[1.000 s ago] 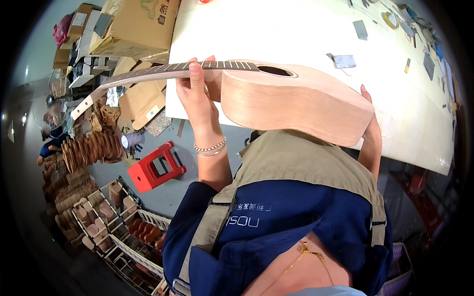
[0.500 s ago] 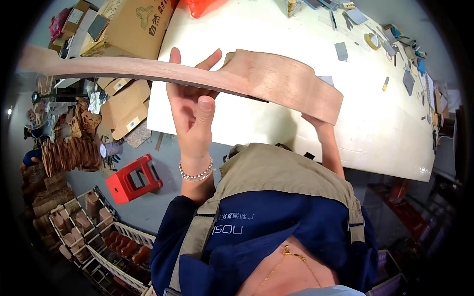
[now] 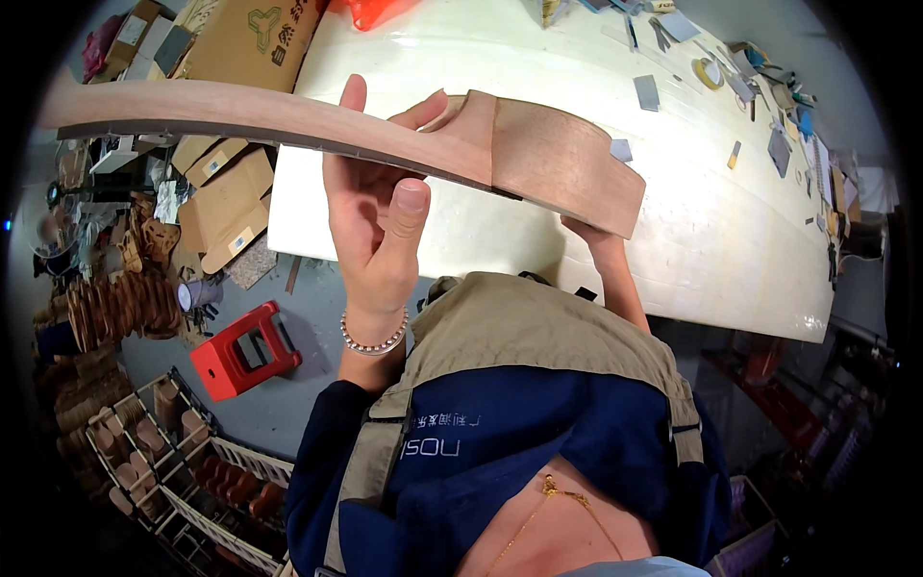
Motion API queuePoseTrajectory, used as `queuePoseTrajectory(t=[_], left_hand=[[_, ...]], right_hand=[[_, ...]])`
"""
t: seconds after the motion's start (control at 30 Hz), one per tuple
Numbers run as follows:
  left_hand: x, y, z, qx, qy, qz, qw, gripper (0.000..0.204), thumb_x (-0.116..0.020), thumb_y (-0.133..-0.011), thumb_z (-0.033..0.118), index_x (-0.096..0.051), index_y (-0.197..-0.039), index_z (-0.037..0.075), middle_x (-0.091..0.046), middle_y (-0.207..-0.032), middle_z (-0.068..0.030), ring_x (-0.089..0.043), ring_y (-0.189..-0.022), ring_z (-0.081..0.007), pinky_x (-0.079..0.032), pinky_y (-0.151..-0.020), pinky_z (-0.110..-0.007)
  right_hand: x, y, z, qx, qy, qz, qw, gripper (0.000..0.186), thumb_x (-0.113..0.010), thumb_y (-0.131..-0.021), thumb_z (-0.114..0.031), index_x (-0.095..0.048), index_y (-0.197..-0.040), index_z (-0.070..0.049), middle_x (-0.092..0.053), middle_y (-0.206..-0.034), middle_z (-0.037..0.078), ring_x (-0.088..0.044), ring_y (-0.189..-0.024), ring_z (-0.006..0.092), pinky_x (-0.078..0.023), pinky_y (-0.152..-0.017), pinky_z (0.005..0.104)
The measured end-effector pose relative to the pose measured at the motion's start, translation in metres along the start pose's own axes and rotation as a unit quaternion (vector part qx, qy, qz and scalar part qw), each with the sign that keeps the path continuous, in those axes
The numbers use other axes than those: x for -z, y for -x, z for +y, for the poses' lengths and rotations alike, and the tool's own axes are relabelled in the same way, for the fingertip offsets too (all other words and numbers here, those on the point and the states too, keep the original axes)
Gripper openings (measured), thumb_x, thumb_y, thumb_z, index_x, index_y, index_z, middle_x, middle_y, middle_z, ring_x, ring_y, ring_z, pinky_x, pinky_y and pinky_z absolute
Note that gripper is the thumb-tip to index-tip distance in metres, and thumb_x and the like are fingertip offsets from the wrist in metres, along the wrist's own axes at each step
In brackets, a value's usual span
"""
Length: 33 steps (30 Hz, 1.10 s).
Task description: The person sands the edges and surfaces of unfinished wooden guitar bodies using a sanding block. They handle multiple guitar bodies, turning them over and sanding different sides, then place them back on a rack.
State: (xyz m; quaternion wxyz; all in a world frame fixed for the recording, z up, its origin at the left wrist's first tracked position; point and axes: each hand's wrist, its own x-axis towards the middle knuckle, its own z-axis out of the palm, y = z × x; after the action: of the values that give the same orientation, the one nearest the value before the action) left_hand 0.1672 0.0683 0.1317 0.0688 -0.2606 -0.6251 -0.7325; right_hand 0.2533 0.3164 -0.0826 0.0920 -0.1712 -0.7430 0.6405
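A bare-wood ukulele (image 3: 558, 159), pale and unfinished, is held up sideways in front of me. Its body lies to the right, and its neck (image 3: 260, 108) runs out to the left with the dark fingerboard edge facing down. My left hand (image 3: 373, 240) holds the neck close to the body, palm up; its thumb stands on the near side and its fingers reach behind and above the neck. At the lower right end of the body, my right hand (image 3: 598, 238) supports it from beneath. The right fingers are mostly hidden by the body.
Beyond the ukulele spreads a white worktable (image 3: 711, 260), with sandpaper pieces (image 3: 647, 92), a tape roll (image 3: 709, 74) and small tools at its far right. A cardboard box (image 3: 245, 43) stands back left. On the floor are a red stool (image 3: 245, 351) and a rack (image 3: 178, 462) of wooden parts.
The ukulele has tilted and turned slightly, its body end shifting left and its neck rising a little. Both hands keep their places on it. The whole view has also shifted a bit.
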Motion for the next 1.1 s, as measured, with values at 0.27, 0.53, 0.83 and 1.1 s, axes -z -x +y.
queuePoseTrajectory(t=[0.27,0.53,0.83,1.1], left_hand=[[-0.008,0.000,0.011,0.027,0.034,0.002,0.999,0.053,-0.052,-0.088,0.018,-0.027,-0.129,-0.004,-0.054,-0.112,-0.0216,-0.055,-0.100,-0.0182,-0.043,-0.085,-0.028],[-0.026,-0.012,0.023,0.006,-0.003,-0.036,0.999,0.047,-0.061,-0.083,0.014,-0.038,-0.120,-0.004,-0.061,-0.103,-0.0148,-0.059,-0.091,-0.0157,-0.046,-0.080,-0.025],[-0.046,-0.018,0.023,-0.036,0.103,-0.021,0.994,0.039,-0.061,-0.083,0.014,-0.042,-0.113,-0.002,-0.060,-0.096,-0.0173,-0.058,-0.093,-0.0208,-0.041,-0.090,-0.034],[-0.021,-0.046,-0.003,-0.127,0.106,0.007,0.986,0.040,-0.053,-0.087,0.033,-0.044,-0.110,0.002,-0.051,-0.079,-0.0082,-0.051,-0.068,-0.0183,-0.048,-0.070,-0.037]], right_hand=[[-0.004,0.004,-0.005,0.015,0.018,-0.038,0.999,0.055,-0.078,-0.060,-0.003,-0.054,-0.109,-0.006,-0.056,-0.108,0.003,-0.052,-0.099,0.0145,-0.045,-0.082,0.0310],[-0.015,-0.001,0.040,0.087,-0.072,-0.080,0.990,0.069,-0.079,-0.058,-0.007,-0.047,-0.118,-0.009,-0.053,-0.111,0.002,-0.050,-0.102,0.0150,-0.045,-0.084,0.0322],[-0.020,0.009,0.015,-0.007,-0.124,-0.126,0.984,0.051,-0.073,-0.068,-0.015,-0.048,-0.111,-0.007,-0.059,-0.083,0.002,-0.059,-0.072,0.0154,-0.050,-0.062,0.0318],[0.053,-0.073,-0.004,0.210,0.451,0.151,0.854,0.021,-0.060,-0.072,-0.006,-0.065,-0.091,-0.015,-0.059,-0.085,0.007,-0.052,-0.083,0.0287,-0.045,-0.070,0.0364]])
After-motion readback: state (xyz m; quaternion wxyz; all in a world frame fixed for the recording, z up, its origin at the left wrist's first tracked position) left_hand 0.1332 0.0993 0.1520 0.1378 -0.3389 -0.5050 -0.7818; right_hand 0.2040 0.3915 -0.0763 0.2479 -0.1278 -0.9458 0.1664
